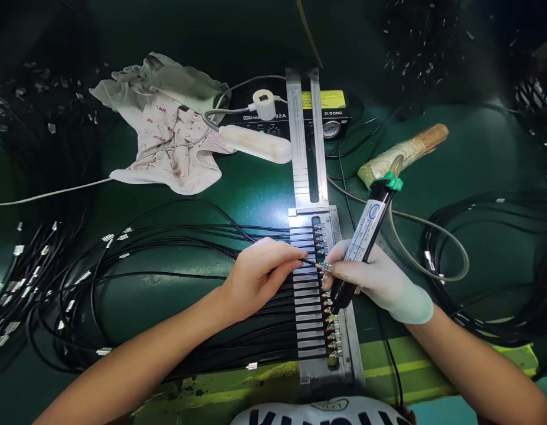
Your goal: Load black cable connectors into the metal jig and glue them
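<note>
A metal fixture (344, 330) lies lengthwise before me, with several black cables (264, 319) laid across its slots, their small connector ends lined up on the right. My left hand (259, 277) is bare and pinches one black cable (309, 261) just short of its connector tip (325, 267). My right hand (379, 280), in a white glove, grips a black dispensing syringe (364, 248) with a white label and green cap, and its fingertips meet the same connector tip.
A grey hose (432, 236) loops from the syringe cap across the green table. Behind stand a dispenser controller (330, 112), a white lamp (255, 144) and a crumpled cloth (167, 130). Black cable bundles (43, 283) lie left and right (512, 260). A wrapped stick (406, 153) rests at the right.
</note>
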Available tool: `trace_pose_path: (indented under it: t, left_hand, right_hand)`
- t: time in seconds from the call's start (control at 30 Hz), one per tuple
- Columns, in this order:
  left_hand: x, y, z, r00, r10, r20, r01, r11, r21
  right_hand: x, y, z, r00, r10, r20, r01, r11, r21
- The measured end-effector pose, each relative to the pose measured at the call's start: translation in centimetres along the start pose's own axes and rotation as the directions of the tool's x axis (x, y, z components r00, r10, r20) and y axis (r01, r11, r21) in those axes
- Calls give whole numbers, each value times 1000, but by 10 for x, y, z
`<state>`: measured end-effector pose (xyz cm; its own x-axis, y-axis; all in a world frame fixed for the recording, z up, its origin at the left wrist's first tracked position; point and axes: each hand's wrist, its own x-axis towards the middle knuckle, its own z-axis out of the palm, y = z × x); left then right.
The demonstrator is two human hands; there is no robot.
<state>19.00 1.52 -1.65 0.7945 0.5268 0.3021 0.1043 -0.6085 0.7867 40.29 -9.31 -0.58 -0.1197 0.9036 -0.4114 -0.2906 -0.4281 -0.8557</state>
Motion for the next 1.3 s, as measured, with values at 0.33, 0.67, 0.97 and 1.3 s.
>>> trace_pose_path:
  t: [0.33,0.67,0.97,1.3]
  left_hand:
    - [4,11,-2,999,29,-30,-32,997,-72]
    - [-4,18,-3,988,152,15,-152,988,-10]
    - [-9,10,-4,961,258,96,-270,951,152]
    - [-8,8,-2,953,282,111,-295,947,129]
  right_hand:
    - [0,1,-2,1000,-21,4,21,1000,5]
    - [-5,-1,0,999,-35,-23,33,997,-75]
    - [-5,-1,2,999,-46,-22,44,997,-69]
    - [-7,-1,3,998,-58,-31,54,992,-117]
